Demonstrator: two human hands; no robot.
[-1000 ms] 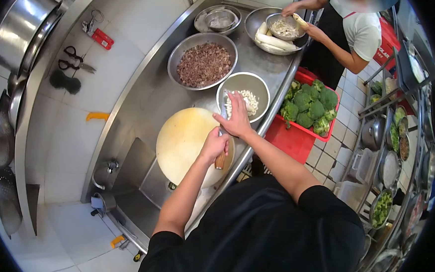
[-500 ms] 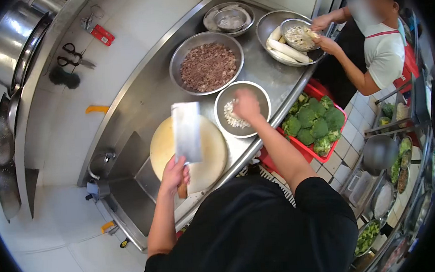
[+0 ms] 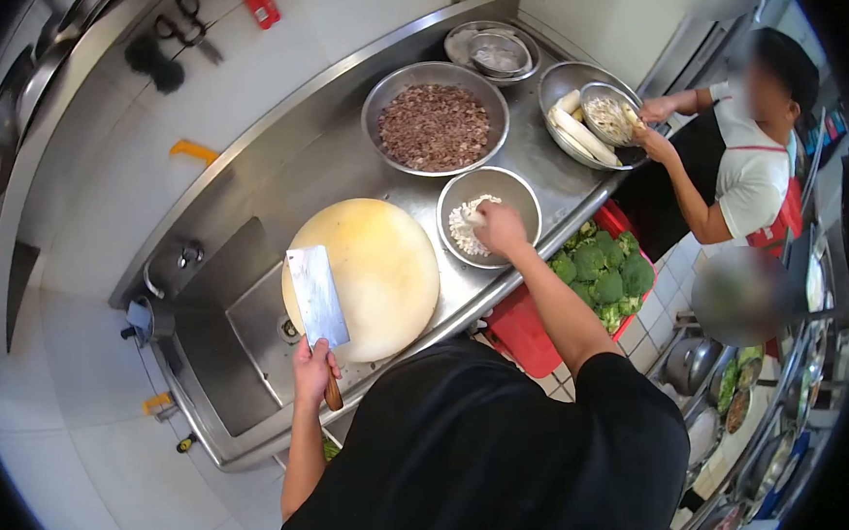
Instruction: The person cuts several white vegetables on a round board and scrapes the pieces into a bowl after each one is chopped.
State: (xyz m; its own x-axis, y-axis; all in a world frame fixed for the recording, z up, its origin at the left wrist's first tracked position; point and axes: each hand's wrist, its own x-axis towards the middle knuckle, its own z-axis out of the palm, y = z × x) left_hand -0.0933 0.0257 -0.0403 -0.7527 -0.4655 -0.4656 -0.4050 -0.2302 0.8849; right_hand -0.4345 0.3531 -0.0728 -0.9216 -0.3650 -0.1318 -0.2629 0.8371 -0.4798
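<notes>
My left hand grips the wooden handle of a cleaver, whose wide blade lies over the left part of a round cutting board. My right hand reaches into a metal bowl of chopped white pieces. Its fingers are closed around something white that is too small to name. Behind that bowl stands a larger metal bowl of chopped brownish-red food.
A co-worker at the right holds a small bowl over a big bowl with long pale vegetables. Broccoli fills a red basket beside the counter. A sink lies left. Another person's blurred head shows at the right.
My left hand has carried the cleaver leftward, away from the bowl of white pieces. My right hand has left the blade and gone into that bowl. The whole view has turned.
</notes>
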